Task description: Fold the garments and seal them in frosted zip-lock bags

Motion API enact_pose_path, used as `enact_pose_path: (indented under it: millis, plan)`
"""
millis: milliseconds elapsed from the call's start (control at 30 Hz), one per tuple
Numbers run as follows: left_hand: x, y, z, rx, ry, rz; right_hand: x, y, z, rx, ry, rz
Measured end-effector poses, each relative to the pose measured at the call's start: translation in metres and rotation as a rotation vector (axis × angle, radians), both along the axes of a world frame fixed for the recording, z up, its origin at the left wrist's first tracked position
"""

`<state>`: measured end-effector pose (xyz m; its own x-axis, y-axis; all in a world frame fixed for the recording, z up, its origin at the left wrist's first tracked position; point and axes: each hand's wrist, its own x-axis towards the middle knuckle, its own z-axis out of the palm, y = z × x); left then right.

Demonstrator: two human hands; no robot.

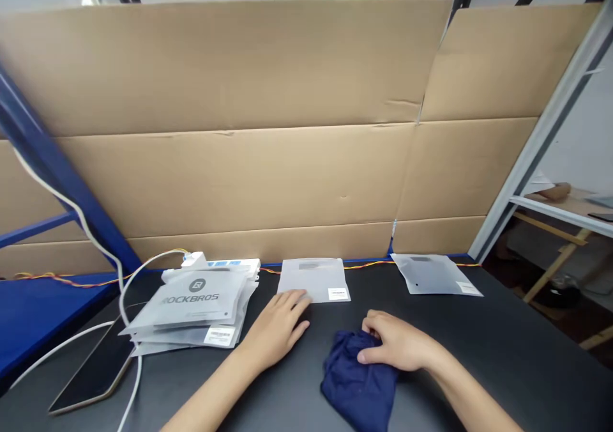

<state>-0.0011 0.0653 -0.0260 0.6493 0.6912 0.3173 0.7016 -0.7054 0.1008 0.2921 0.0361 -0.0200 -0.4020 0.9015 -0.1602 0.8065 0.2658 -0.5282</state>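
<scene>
A crumpled piece of dark blue fabric (pixel 357 381) lies on the black table near the front. My right hand (pixel 395 341) pinches its upper right part between thumb and curled fingers. To the left, my left hand (pixel 281 323) rests with fingers stretched out and nothing held in it. Its fingertips reach the lower edge of a frosted plastic bag (pixel 313 275) with a white label; whether they press on it I cannot tell. Another frosted bag (pixel 433 274), also labelled, lies flat farther right. The garment's exact kind does not show.
A stack of frosted ROCKBROS bags (pixel 191 304) stands at the left. Beside it lie a dark tablet (pixel 96 371), a white charger (pixel 194 261) and looping white cable (pixel 136 381). A cardboard wall (pixel 268 176) closes the back, between a blue post (pixel 62 163) and a grey post (pixel 541 138).
</scene>
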Motion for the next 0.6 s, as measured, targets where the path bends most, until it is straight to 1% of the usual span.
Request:
enact_pose_path:
  millis: [33, 100, 200, 300, 367, 400, 500, 567, 600]
  plan:
    - [-0.001, 0.006, -0.005, 0.009, -0.008, 0.023, 0.007, -0.003, 0.003, -0.007, 0.064, 0.029]
    - [-0.002, 0.008, -0.011, -0.020, -0.024, 0.042, 0.025, -0.006, 0.009, -0.046, 0.193, 0.055]
    - [-0.002, -0.002, -0.009, -0.092, -0.042, 0.028, 0.053, -0.002, 0.014, -0.158, 0.298, 0.014]
    - [-0.003, -0.009, -0.006, -0.188, -0.043, 0.006, 0.072, 0.005, 0.010, -0.282, 0.358, -0.010]
    - [-0.006, -0.007, -0.009, -0.219, -0.051, 0.015, 0.078, 0.008, 0.005, -0.340, 0.394, -0.019]
    - [-0.009, -0.004, -0.011, -0.207, -0.066, 0.035, 0.080, 0.009, 0.003, -0.354, 0.405, -0.022]
    - [-0.020, 0.007, -0.018, -0.125, -0.118, 0.152, 0.081, 0.012, -0.002, -0.336, 0.396, -0.060]
    - [-0.028, 0.012, -0.018, -0.149, -0.114, 0.212, 0.081, 0.016, -0.006, -0.245, 0.373, -0.124]
    - [-0.032, 0.012, -0.016, -0.194, -0.100, 0.215, 0.081, 0.018, -0.008, -0.177, 0.365, -0.168]
